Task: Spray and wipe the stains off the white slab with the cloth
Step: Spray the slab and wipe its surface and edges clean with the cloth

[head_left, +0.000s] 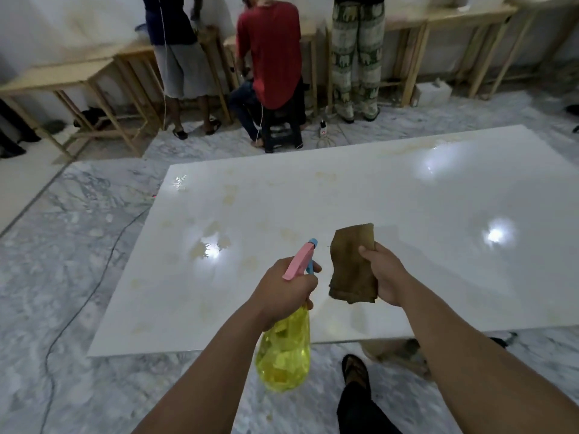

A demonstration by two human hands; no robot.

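The left hand [283, 286] is gripping the neck of a translucent yellow plastic spray bottle with a pink trigger head [286, 349], nozzle aiming toward 11 o'clock. The right hand [387, 278] is pinching a folded olive-brown cloth [351, 264], hanging limp above the glossy white slab [407, 214].

Judgement: bottle light, rigid, partly filled; hold at neck. Cloth soft, bunchable. Slab hard, slick where wet. Yellowish stains [213, 242] are clustering at 10 to 11 o'clock. No readable writing.
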